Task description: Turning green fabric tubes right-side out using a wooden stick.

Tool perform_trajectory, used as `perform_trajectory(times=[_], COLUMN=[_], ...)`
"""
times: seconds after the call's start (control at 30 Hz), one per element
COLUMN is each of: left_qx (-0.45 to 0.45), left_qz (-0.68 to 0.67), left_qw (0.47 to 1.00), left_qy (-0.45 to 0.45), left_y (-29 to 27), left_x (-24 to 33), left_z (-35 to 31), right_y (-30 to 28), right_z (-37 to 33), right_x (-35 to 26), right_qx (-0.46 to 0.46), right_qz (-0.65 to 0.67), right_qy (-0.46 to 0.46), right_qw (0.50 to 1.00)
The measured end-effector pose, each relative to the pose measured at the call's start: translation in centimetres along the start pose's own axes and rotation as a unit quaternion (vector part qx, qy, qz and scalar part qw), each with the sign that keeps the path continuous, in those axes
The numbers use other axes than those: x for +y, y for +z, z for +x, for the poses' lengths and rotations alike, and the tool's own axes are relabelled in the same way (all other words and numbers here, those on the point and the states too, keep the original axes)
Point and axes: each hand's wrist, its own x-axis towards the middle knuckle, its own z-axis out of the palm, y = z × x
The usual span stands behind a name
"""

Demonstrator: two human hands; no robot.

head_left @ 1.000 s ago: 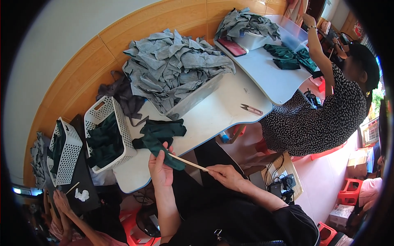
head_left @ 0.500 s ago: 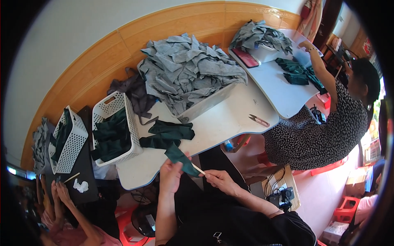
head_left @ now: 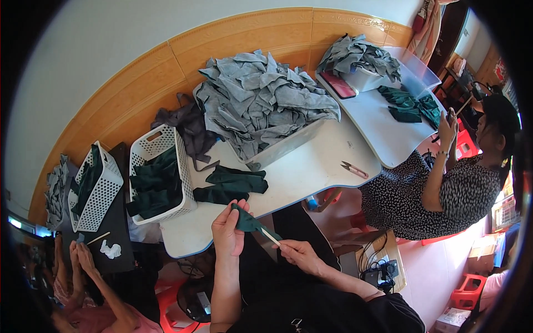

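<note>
My left hand [head_left: 226,230] pinches the far end of a narrow dark green fabric piece [head_left: 248,223], just off the table's front edge. A pale wooden stick [head_left: 271,237] runs into the fabric's near end; whether it is inside a sewn tube I cannot tell. The fingers of my right hand [head_left: 301,256] are closed round the stick's near end. Beyond my left hand, more dark green fabric pieces [head_left: 236,184] lie on the white table [head_left: 311,172]. A white perforated basket [head_left: 186,197] of green pieces stands to their left.
A large bin [head_left: 294,141] heaped with grey fabric stands at the back. Thread snips [head_left: 355,170] lie at the table's right. A co-worker [head_left: 444,188] sits at a second table on the right. Another person's hands [head_left: 82,256] work at lower left. An open carton [head_left: 397,261] holds cables.
The green fabric has folded down and bunched nearer my left fingers, and more of the stick shows. The co-worker on the right has drawn both hands back from the table, with a stick held up.
</note>
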Motion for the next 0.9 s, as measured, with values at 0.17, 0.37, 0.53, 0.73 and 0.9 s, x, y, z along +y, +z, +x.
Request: perform_trajectory(times=[0.17,0.37,0.53,0.73,0.9], left_qx=[0.021,0.014,-0.024,-0.026,-0.040], left_qz=[0.040,0.048,0.127,0.139,0.085], left_qw=[0.999,0.999,0.991,0.990,0.995], left_qy=[-0.017,-0.014,-0.024,-0.023,0.014], left_y=[-0.1,-0.1,-0.3,0.4,0.9], left_x=[0.7,1.0,1.3,1.7,2.7], left_z=[-0.2,-0.3,-0.6,-0.7,-0.7], right_y=[0.2,-0.2,-0.3,-0.2,0.9], right_z=[0.0,0.0,0.4,0.3,0.7], right_x=[-0.7,-1.0,-0.6,-0.9,-1.3], right_qx=[0.001,0.021,0.066,-0.117,-0.075], right_qz=[-0.032,-0.123,-0.218,0.306,0.158], right_qy=[0.002,-0.027,-0.184,0.179,0.061], right_qw=[0.999,0.992,0.956,0.928,0.983])
